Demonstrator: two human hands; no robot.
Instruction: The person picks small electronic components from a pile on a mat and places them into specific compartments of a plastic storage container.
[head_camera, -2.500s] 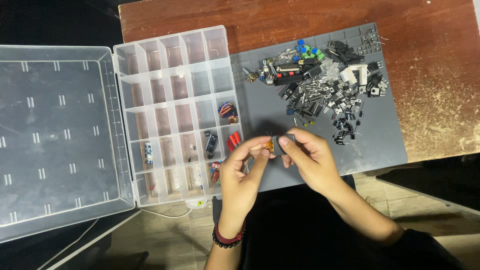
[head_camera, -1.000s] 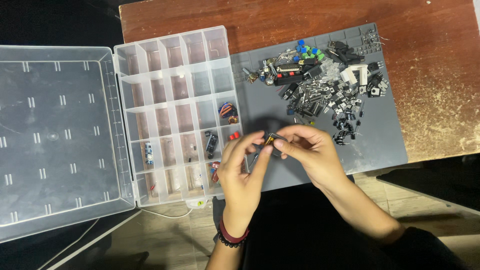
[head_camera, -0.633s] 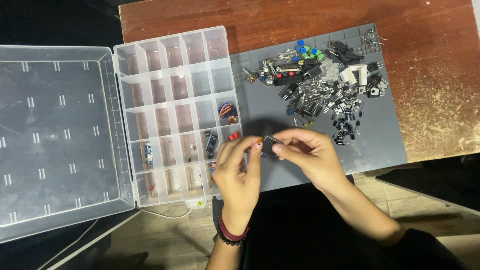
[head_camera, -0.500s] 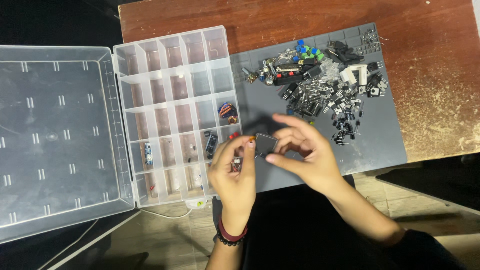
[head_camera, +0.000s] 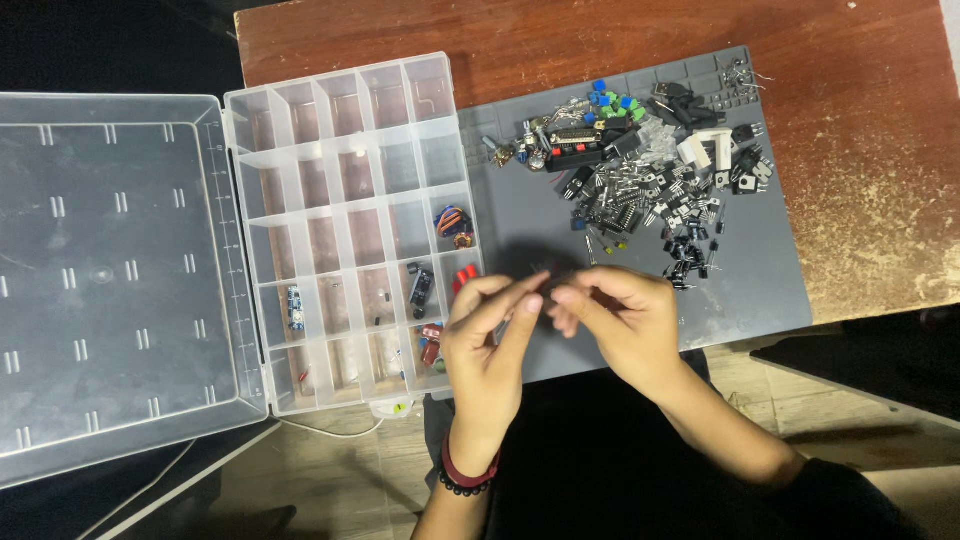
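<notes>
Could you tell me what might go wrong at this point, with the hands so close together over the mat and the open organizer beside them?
Whatever the left hand and right hand pinch between them is too small and blurred to make out; a slip could likely send it into the wrong compartment of the clear organizer box or off the near edge of the grey mat. The loose pile of electronic parts lies just beyond the right hand, so a forward reach could scatter it.
</notes>
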